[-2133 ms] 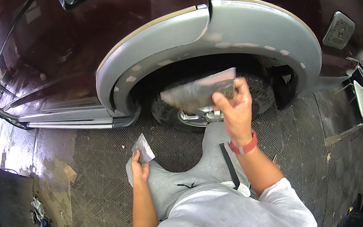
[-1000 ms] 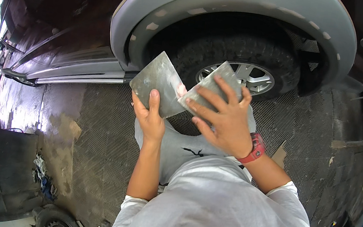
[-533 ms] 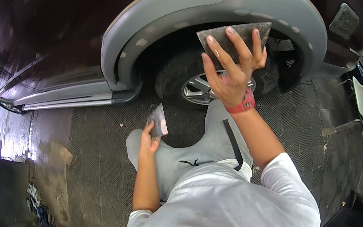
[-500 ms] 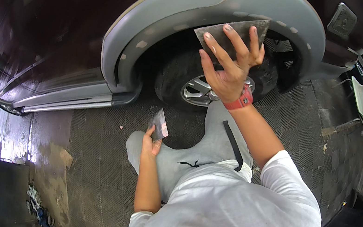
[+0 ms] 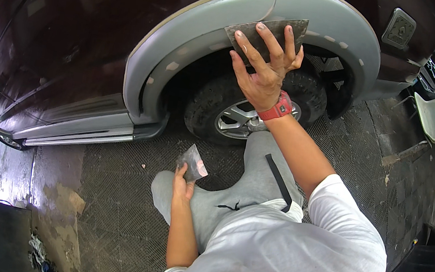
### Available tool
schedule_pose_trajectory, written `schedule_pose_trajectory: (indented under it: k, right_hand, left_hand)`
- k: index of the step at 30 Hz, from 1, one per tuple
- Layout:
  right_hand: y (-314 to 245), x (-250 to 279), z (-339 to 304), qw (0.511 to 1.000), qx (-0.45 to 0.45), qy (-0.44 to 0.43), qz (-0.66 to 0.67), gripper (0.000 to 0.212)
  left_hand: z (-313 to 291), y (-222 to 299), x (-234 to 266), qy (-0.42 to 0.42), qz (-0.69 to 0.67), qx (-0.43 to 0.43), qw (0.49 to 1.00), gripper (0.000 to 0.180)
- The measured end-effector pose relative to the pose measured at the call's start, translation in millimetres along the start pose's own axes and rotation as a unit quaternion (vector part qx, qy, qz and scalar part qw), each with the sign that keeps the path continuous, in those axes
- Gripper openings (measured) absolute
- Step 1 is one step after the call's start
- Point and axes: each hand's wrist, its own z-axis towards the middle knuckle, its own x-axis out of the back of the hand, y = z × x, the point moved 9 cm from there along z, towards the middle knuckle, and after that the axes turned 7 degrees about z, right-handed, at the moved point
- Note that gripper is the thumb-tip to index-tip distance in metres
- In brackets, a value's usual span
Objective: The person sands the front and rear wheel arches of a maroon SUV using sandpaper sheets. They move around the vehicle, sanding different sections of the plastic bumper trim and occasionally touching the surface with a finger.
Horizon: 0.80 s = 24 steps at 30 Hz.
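Ribbed dark floor (image 5: 119, 194). Right hand (image 5: 265, 78), nearer grey wheel arch (image 5: 325, 17), holds dark plate (image 5: 279, 31) under fanned fingers, long edge roughly along arch. Left hand (image 5: 182, 185), well below, pinches pink-smeared plate (image 5: 192, 167).

So the car (image 5: 90, 44) runs across your far side, wheel (image 5: 205, 106) in front of you inside the arch (image 5: 325, 17). Your right hand (image 5: 266, 81) has one plate (image 5: 278, 35) up before the arch's upper edge, can't tell if they're touching. Your left hand (image 5: 182, 187), nearer and lower, is by your left knee with the other plate (image 5: 189, 160), a paste dab (image 5: 201, 169) on its right side. Side step (image 5: 76, 140) sits left of the wheel, chair (image 5: 434, 118) off right, rags (image 5: 36, 248) near left.
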Motion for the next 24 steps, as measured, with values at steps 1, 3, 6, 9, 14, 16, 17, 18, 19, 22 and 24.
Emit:
schedule_pose_trajectory:
  k: [1, 3, 6, 9, 14, 16, 17, 18, 19, 22, 24]
  right_hand:
    - [0, -1, 1, 1.0, 0.0, 0.001, -0.004, 0.042]
    - [-1, -5, 1, 1.0, 0.001, 0.004, -0.011, 0.043]
    - [-1, -6, -2, 1.0, -0.015, 0.001, -0.002, 0.045]
    - [-5, -6, -2, 1.0, -0.016, 0.02, 0.009, 0.046]
    - [-9, -13, -6, 1.0, -0.025, 0.01, 0.007, 0.045]
    - [-13, -13, -7, 0.999, -0.031, 0.009, 0.012, 0.045]
    - [-15, -13, -7, 0.999, -0.03, 0.011, 0.015, 0.045]
    - [-16, -13, -7, 0.999, -0.03, 0.014, 0.017, 0.045]
    - [-16, -16, -8, 0.999, -0.027, 0.016, 0.017, 0.045]
    - [-16, -25, -12, 0.999, -0.022, 0.016, 0.018, 0.045]
    - [-21, -27, -16, 0.999, -0.025, 0.004, 0.024, 0.045]
  left_hand:
    - [2, -1, 3, 0.0, 0.002, 0.002, 1.0, 0.045]
    - [6, -3, 8, 0.001, 0.006, 0.007, 1.0, 0.053]
    - [4, -4, 6, 0.004, 0.017, 0.009, 1.0, 0.053]
    - [1, -2, 5, 0.008, 0.02, 0.011, 1.0, 0.052]
    - [-3, 0, 1, 0.009, 0.027, 0.013, 1.0, 0.052]
    - [-4, 1, 1, 0.009, 0.028, 0.014, 0.999, 0.052]
    - [-5, 0, 1, 0.012, 0.029, 0.014, 0.999, 0.052]
    - [-5, 0, 0, 0.015, 0.031, 0.015, 0.999, 0.051]
    - [-6, 1, 0, 0.016, 0.038, 0.013, 0.999, 0.051]
    - [-6, 2, -1, 0.016, 0.046, 0.01, 0.999, 0.05]
    - [-5, 2, 1, 0.012, 0.035, 0.01, 0.999, 0.05]
